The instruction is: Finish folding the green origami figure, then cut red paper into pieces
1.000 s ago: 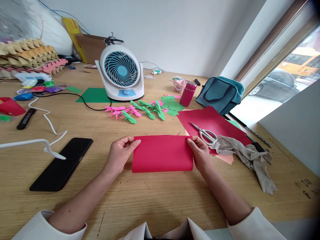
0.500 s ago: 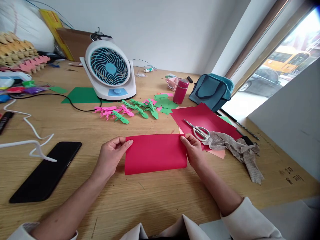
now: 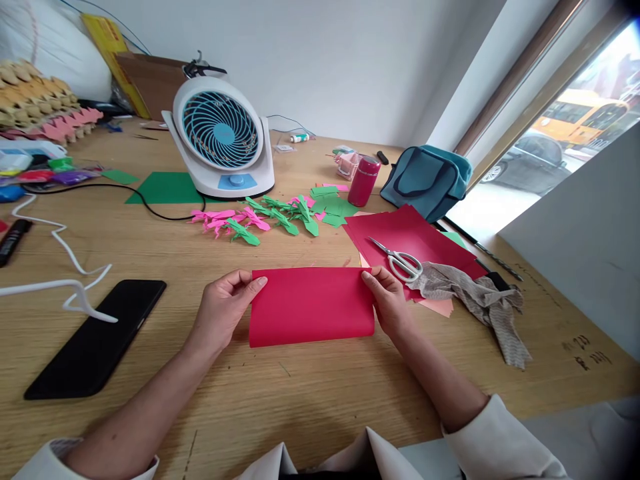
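Between my two hands a sheet of red paper [image 3: 311, 308] is held up over the wooden table, curled over along its lower edge. My left hand [image 3: 223, 308] pinches its upper left corner, thumb in front. At the upper right corner my right hand [image 3: 389, 297] pinches it the same way; the fingers behind the paper are partly hidden. Just beyond my right hand lie scissors [image 3: 397, 260] with pale handles, resting on more red paper sheets [image 3: 415, 233]. A crumpled grey-brown cloth [image 3: 465, 287] touches the scissors' handles.
Pink and green folded paper shapes [image 3: 265, 217] lie ahead, before a white fan [image 3: 220, 133]. A red flask [image 3: 364, 181] and a teal bag [image 3: 427, 180] stand at the back right. On the left are a black phone-like slab [image 3: 100, 340], a white cable [image 3: 75, 257] and a marker [image 3: 14, 241].
The view has shifted slightly, so the table's things appear a little to the right. Both hands keep the same pinch on the red paper, which is almost unmoved.
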Motion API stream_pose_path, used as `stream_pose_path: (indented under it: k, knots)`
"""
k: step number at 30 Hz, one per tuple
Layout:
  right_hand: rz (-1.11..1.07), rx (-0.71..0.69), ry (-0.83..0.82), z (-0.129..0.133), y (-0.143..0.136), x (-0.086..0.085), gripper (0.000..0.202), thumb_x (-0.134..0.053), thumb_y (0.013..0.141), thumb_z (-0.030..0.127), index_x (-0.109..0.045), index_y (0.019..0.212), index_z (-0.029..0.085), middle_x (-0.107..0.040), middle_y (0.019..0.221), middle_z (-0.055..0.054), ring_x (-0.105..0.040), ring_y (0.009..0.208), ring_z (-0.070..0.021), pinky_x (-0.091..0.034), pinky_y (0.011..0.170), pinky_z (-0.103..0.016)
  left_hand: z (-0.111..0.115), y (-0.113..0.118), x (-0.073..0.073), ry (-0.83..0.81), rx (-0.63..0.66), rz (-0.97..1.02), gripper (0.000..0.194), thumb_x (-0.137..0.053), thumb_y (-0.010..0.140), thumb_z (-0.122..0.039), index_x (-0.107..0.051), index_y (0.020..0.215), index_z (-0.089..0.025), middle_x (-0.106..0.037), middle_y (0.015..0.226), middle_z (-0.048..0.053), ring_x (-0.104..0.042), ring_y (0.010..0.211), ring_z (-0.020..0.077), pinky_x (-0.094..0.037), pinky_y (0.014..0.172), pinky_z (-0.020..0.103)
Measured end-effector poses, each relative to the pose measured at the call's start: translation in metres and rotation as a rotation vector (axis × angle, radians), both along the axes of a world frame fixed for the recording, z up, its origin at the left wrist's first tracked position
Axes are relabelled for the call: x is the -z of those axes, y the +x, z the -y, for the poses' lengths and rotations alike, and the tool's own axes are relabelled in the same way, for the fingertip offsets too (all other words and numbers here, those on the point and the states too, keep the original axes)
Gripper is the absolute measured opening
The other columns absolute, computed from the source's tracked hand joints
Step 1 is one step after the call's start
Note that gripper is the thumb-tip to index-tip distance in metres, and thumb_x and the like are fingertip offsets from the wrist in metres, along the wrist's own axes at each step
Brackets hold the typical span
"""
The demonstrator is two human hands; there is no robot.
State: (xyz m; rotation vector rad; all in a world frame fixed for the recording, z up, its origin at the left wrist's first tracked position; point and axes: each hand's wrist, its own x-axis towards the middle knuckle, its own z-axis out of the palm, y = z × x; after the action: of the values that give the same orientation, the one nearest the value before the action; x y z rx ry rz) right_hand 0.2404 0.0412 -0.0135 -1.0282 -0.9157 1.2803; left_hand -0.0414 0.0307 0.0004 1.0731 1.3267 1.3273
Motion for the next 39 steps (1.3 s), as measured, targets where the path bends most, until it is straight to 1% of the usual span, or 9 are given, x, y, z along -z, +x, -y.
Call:
stream_pose_path:
  k: [5,9,14,19,23,27,29,34,39]
  knots:
    - [-0.016,-0.037,-0.026,0.000,-0.001,0.000,0.026,-0.081,0.072,0.040,-0.062,0.072,0.023,-0.063,0.067,0.005,-0.049,0.056,-0.0102,-0.040,0.054,-0.022,0.002,-0.001,-0.004,-0.004,-0.019,-0.013,0.036,-0.082,0.063,-0.047,-0.064,0.070,-0.016,-0.058,0.061,-0.004,-0.049,0.057,0.0088,-0.040,0.055,0.021]
    - [0.012,-0.034,-0.046,0.000,-0.003,0.001,0.030,-0.083,0.068,0.042,-0.060,0.072,0.023,-0.064,0.068,0.005,-0.052,0.057,-0.0114,-0.041,0.055,-0.023,0.003,-0.003,-0.008,-0.022,0.005,-0.065,0.039,-0.080,0.065,-0.051,-0.064,0.073,-0.017,-0.062,0.066,-0.001,-0.052,0.059,0.0112,-0.040,0.054,0.022]
    - [0.096,-0.049,-0.058,-0.001,-0.003,0.002,0.035,-0.083,0.066,0.045,-0.059,0.074,0.021,-0.062,0.066,0.003,-0.052,0.058,-0.0121,-0.041,0.055,-0.024,0.001,-0.008,-0.003,-0.026,0.051,-0.174,0.038,-0.075,0.071,-0.053,-0.063,0.076,-0.017,-0.060,0.067,-0.002,-0.052,0.060,0.0116,-0.040,0.054,0.022]
    - [0.193,-0.055,-0.077,-0.003,0.000,0.004,0.037,-0.081,0.067,0.049,-0.058,0.075,0.020,-0.059,0.064,0.004,-0.049,0.056,-0.0110,-0.038,0.052,-0.022,0.000,-0.011,0.001,0.020,0.084,-0.307,0.035,-0.068,0.077,-0.051,-0.060,0.073,-0.017,-0.059,0.069,-0.001,-0.049,0.063,0.0118,-0.040,0.055,0.021]
    - [0.225,-0.066,-0.073,-0.003,0.000,0.004,0.037,-0.079,0.069,0.049,-0.058,0.076,0.020,-0.058,0.064,0.004,-0.048,0.055,-0.0109,-0.036,0.051,-0.022,-0.001,-0.012,0.001,0.045,0.093,-0.386,0.034,-0.065,0.078,-0.049,-0.056,0.070,-0.018,-0.055,0.066,-0.002,-0.047,0.062,0.0116,-0.039,0.055,0.021]
    - [0.281,-0.084,-0.058,-0.004,0.001,0.008,0.037,-0.075,0.071,0.050,-0.056,0.077,0.020,-0.057,0.066,0.003,-0.047,0.056,-0.0114,-0.036,0.052,-0.023,-0.002,-0.013,0.002,0.035,0.100,-0.440,0.033,-0.063,0.078,-0.048,-0.054,0.069,-0.018,-0.055,0.065,-0.003,-0.047,0.061,0.0118,-0.039,0.056,0.022]
    - [0.364,-0.083,-0.024,-0.005,0.003,0.012,0.034,-0.071,0.075,0.050,-0.056,0.077,0.019,-0.054,0.065,0.003,-0.045,0.055,-0.0112,-0.034,0.051,-0.023,-0.002,-0.014,0.003,0.031,0.103,-0.490,0.031,-0.061,0.079,-0.048,-0.055,0.069,-0.019,-0.057,0.065,-0.003,-0.049,0.061,0.0124,-0.038,0.056,0.023]
    - [0.715,-0.059,0.083,-0.006,0.005,0.017,0.022,-0.062,0.082,0.040,-0.056,0.077,0.019,-0.044,0.058,0.005,-0.037,0.053,-0.0110,-0.027,0.050,-0.024,-0.002,-0.016,0.002,-0.004,0.146,-0.694,0.030,-0.055,0.081,-0.046,-0.050,0.065,-0.020,-0.054,0.060,-0.004,-0.046,0.056,0.0126,-0.033,0.054,0.023]
    - [0.998,-0.084,0.125,-0.002,0.002,0.012,0.014,-0.058,0.082,0.031,-0.055,0.074,0.020,-0.048,0.059,0.004,-0.042,0.055,-0.0122,-0.030,0.053,-0.025,-0.003,-0.017,-0.004,-0.110,0.225,-0.920,0.026,-0.051,0.082,-0.039,-0.047,0.064,-0.021,-0.053,0.056,-0.003,-0.046,0.053,0.0136,-0.029,0.054,0.025]
